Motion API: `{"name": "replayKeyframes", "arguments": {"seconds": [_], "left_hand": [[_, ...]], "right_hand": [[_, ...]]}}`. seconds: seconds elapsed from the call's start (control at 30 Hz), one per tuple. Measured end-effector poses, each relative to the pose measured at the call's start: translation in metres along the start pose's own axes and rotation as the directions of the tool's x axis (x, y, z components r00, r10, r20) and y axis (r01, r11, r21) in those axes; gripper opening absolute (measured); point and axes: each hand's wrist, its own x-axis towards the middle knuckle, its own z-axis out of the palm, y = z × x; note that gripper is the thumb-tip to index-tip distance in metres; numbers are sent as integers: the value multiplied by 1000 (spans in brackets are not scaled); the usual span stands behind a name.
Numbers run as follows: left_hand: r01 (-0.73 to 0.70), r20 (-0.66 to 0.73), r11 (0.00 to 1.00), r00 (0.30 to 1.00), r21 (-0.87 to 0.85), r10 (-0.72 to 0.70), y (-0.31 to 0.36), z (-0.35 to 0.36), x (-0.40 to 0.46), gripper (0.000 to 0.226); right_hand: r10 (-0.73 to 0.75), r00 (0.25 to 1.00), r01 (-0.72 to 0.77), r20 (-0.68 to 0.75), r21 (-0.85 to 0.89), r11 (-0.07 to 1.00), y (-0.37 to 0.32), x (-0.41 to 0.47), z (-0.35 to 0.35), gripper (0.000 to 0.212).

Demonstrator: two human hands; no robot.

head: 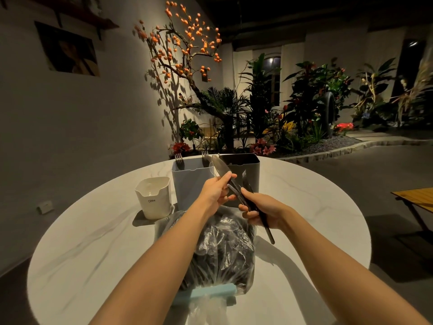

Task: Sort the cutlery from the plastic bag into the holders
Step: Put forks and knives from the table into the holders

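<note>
Both hands are raised over the plastic bag (222, 252), which lies on the round counter (93, 242) just before the person, still heavy with dark cutlery.

Left hand (216, 192): fingers and thumb are pinched round a knife (221, 168), held near the base of the blade. Long axis of the knife: tilted, blade tip up and away to the left, handle running down to the right toward the other hand.

Right hand (260, 211): fingers are curled round a dark fork (251, 198); tines point up and away, the handle end juts out below the hand toward the person. Knife handle and fork cross or touch between the two hands; which is not clear.

Holders stand directly beyond the hands, across the bag:
- grey holder (189, 181), behind the left hand, forks (179, 158) already standing in it, tines up;
- dark holder (246, 167), behind both hands, slightly to the right; contents not made out;
- small white holder (154, 198), off to the left, well apart from the hands.

Relation that matters: the knife tip already points up toward the gap between grey and dark holders, and both are close. The left hand is nearer the grey holder, the right hand nearer the dark one. Judged: the two pieces are being separated for sorting; the fork would belong in the grey holder, which means a reach across the left hand.
</note>
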Motion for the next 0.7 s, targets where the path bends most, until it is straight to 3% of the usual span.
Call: {"name": "replayKeyframes", "arguments": {"seconds": [0.1, 0.27, 0.57, 0.7], "left_hand": [[-24, -28, 999, 999, -26, 24, 4, 1, -2, 17], [-90, -200, 985, 978, -147, 60, 14, -6, 2, 18], [-168, -274, 985, 950, -39, 151, 23, -2, 8, 23], [-253, -276, 965, 935, -75, 223, 40, 3, 12, 23]], "right_hand": [[5, 1000, -6, -24, -56, 998, 0, 0, -1, 41], [39, 992, -54, -122, -117, 992, 4, -4, -10, 39], [-137, 938, 103, -318, -122, 987, -7, 0, -10, 35], [-210, 901, 154, -379, -175, 973, -13, 5, -8, 39]]}}
